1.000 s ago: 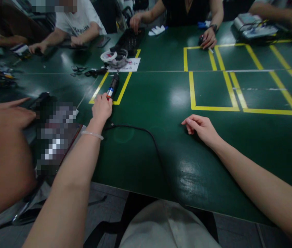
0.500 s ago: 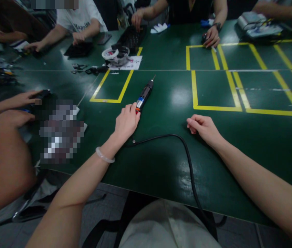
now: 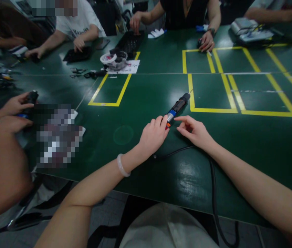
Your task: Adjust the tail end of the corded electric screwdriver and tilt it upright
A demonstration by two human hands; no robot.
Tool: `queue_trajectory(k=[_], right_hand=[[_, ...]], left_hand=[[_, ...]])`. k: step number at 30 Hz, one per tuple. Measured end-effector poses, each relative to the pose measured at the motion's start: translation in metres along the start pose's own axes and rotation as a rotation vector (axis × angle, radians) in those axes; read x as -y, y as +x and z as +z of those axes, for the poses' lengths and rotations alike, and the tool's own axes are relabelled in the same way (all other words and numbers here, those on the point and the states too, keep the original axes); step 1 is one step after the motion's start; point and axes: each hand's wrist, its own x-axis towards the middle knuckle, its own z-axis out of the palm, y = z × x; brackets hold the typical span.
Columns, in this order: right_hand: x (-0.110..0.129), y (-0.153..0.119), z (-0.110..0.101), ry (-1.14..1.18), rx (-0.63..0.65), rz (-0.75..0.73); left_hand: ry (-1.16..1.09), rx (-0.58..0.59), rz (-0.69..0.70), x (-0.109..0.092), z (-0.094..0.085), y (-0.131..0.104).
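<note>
Holding the driver (image 3: 179, 105) by its rear end is the left hand (image 3: 153, 138), fingers wrapped over it. The tool sits between both hands above the near part of the table (image 3: 148, 93), its bit (image 3: 190, 91) at the left side of a yellow frame (image 3: 214, 110). Just beside it, the right hand (image 3: 195, 131) has thumb and forefinger slightly parted, gripping nothing; whether the forefinger touches is unclear. This looks like a handover step, calling for the right fingers to close around the driver, with the cord (image 3: 214, 193) kept free.
</note>
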Motion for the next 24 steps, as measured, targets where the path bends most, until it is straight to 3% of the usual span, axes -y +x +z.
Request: queue_trajectory(k=[6,13,17,19,24], right_hand=[[0.008,-0.001,0.005,-0.127,0.081,-0.047],[0.004,0.0,0.008,-0.203,0.162,-0.032],[0.009,0.0,0.009,-0.169,0.115,-0.036],[0.012,-0.001,0.01,-0.067,0.072,0.026],[0.014,-0.001,0.011,0.389,0.109,0.381]], left_hand=[[-0.036,0.039,0.06,-0.013,-0.002,0.0],[-0.099,0.071,0.071,-0.007,-0.005,0.0],[-0.134,0.055,0.094,-0.003,-0.005,-0.001],[-0.149,0.054,0.101,-0.001,-0.005,-0.001],[-0.156,0.055,0.107,0.002,-0.003,-0.003]])
